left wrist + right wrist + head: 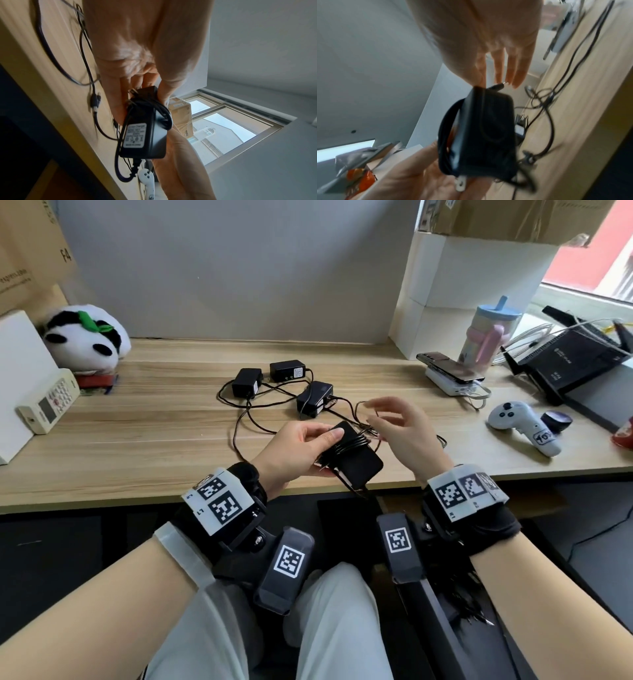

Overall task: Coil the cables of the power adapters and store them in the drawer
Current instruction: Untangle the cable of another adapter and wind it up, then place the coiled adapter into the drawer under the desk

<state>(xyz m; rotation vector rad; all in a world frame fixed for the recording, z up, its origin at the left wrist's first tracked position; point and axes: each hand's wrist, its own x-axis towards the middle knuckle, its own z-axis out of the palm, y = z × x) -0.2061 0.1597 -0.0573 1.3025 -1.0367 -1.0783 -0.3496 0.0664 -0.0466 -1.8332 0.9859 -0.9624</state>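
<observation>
My left hand (318, 444) grips a black power adapter (354, 460) just above the desk's front edge, thumb on top, its cable (346, 447) wound around the body in several turns. In the left wrist view the adapter (144, 135) shows its white label. My right hand (387, 419) hovers just right of it; thumb and forefinger pinch the cable's loose end near the barrel plug (499, 85), the other fingers spread. Three more black adapters (246, 383) (287, 370) (314, 398) lie behind on the desk, their cables tangled. No drawer is in view.
A panda plush (85, 337) and a white handset (48, 402) sit at the left. At the right are a white game controller (524, 426), a black router (565, 361), a cup (486, 337) and a phone on a power bank (452, 374). White boxes (462, 285) stand behind.
</observation>
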